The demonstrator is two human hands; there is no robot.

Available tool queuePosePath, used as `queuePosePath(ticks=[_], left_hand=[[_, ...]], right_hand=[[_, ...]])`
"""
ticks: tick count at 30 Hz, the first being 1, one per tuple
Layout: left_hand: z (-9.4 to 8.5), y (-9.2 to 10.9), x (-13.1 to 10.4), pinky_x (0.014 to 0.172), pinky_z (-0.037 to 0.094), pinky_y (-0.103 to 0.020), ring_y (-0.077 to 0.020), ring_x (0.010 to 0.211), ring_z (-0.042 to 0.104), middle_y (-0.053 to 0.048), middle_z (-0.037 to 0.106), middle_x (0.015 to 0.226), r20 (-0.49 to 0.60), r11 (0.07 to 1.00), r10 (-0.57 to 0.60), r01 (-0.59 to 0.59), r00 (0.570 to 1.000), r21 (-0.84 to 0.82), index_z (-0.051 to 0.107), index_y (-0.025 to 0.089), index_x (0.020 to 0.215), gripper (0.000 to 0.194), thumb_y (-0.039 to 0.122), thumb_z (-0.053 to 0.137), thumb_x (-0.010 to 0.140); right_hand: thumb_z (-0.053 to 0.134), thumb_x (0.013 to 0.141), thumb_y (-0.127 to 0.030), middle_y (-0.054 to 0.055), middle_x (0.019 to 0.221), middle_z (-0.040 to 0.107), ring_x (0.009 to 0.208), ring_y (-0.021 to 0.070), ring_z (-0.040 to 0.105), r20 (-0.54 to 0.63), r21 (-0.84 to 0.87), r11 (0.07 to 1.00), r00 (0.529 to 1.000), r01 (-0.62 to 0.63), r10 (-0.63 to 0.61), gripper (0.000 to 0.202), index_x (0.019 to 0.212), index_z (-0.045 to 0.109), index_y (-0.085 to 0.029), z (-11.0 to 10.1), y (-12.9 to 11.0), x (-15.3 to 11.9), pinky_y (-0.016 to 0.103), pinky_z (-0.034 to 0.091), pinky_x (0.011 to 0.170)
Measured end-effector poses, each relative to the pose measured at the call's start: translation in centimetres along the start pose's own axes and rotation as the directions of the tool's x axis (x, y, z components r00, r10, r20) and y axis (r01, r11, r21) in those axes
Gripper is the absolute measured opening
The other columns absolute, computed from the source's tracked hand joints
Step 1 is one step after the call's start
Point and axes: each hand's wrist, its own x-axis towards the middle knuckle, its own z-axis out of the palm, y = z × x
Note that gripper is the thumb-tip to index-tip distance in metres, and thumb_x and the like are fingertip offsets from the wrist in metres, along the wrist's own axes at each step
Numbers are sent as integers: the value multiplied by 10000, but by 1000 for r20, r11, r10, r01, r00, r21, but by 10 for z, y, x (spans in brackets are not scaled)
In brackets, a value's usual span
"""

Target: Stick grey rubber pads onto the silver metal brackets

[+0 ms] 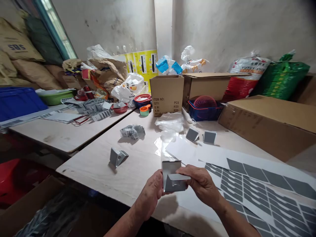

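A bent grey metal bracket [172,176] is held above the table's front edge, low in the middle of the head view. My left hand [151,194] grips its left side and lower edge. The fingers of my right hand [197,179] are closed on the bracket's projecting flap at the right. A similar bracket [118,157] stands on the table to the left. Two more, a tilted one [192,134] and an upright one [209,137], show dark faces farther back. A clear-wrapped bundle of grey pieces [132,131] lies at the back left.
Sheets of dark grey stickers [256,187] cover the right side. Crumpled clear plastic [170,121] lies before an upright carton [166,93]. A blue basket [206,112] and a large carton [271,121] stand at the back right. An open box [22,207] sits below left.
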Motion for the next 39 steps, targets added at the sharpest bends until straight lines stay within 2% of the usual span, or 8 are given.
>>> queuePosePath(ticks=[8, 14, 18, 22, 25, 28, 31, 39], left_hand=[[15, -14, 10, 827, 437, -456, -288, 953, 580, -128, 655, 1003, 151, 922, -96, 145, 984, -360, 611, 144, 1072, 550, 527, 273, 869], [17, -24, 12, 690, 471, -389, -265, 852, 598, -135, 661, 933, 182, 891, -157, 218, 971, -399, 622, 115, 1037, 527, 463, 252, 897], [8, -31, 12, 683, 456, -353, -235, 770, 603, -135, 662, 861, 168, 898, -190, 240, 967, -370, 622, 85, 1026, 536, 462, 264, 895], [-3, -33, 14, 686, 436, -362, -218, 719, 594, -162, 625, 1044, 127, 904, -166, 203, 978, -377, 575, 98, 1110, 571, 503, 245, 882], [-9, -37, 16, 666, 427, -362, -220, 719, 589, -203, 571, 1146, 153, 894, -191, 236, 970, -381, 543, 86, 1152, 604, 522, 230, 875], [-11, -41, 17, 656, 421, -356, -224, 733, 590, -224, 540, 1188, 162, 869, -242, 288, 957, -402, 535, 81, 1162, 598, 520, 251, 872], [-11, -41, 18, 657, 412, -346, -213, 726, 584, -237, 504, 1229, 139, 857, -266, 300, 954, -420, 521, 68, 1169, 584, 505, 267, 877], [-13, -41, 18, 693, 404, -366, -222, 748, 574, -244, 493, 1238, 139, 858, -267, 301, 954, -417, 477, 57, 1199, 541, 454, 274, 893]], right_hand=[[399, 904, -365, 77, 777, 611, 610, 153, 552, -33, 21, 1000, 999, -11, 12, 318, 1060, 618, -195, 4, -13, -15, 278, 475, 567], [386, 915, -301, 13, 578, 603, 647, 178, 554, -118, -31, 999, 993, 25, -29, 263, 1040, 606, -229, 18, -12, -32, 414, 430, 836], [519, 854, -320, 52, 812, 628, 799, 195, 548, -73, -74, 996, 996, -53, 47, 253, 1078, 582, -220, 15, -14, -39, 377, 443, 802], [564, 828, -349, 70, 948, 593, 894, 207, 529, -104, -148, 975, 983, -166, 151, 329, 1127, 542, -213, -4, -12, -39, 355, 447, 792], [473, 881, -269, 81, 968, 586, 885, 202, 530, -161, -348, 902, 964, -257, 212, 222, 1069, 569, -199, -17, 2, -34, 351, 449, 769], [475, 862, -180, 94, 979, 584, 897, 223, 515, -140, -637, 720, 960, -275, 243, 197, 1029, 578, -182, -25, 18, -29, 361, 448, 753], [472, 836, -108, 96, 964, 596, 915, 246, 496, -91, -772, 586, 955, -246, 281, 206, 997, 581, -176, -28, 30, -26, 375, 442, 748], [499, 786, -71, 81, 920, 593, 904, 223, 510, 26, -816, 546, 932, -189, 362, 139, 857, 572, -165, -17, 35, -30, 347, 436, 766]])
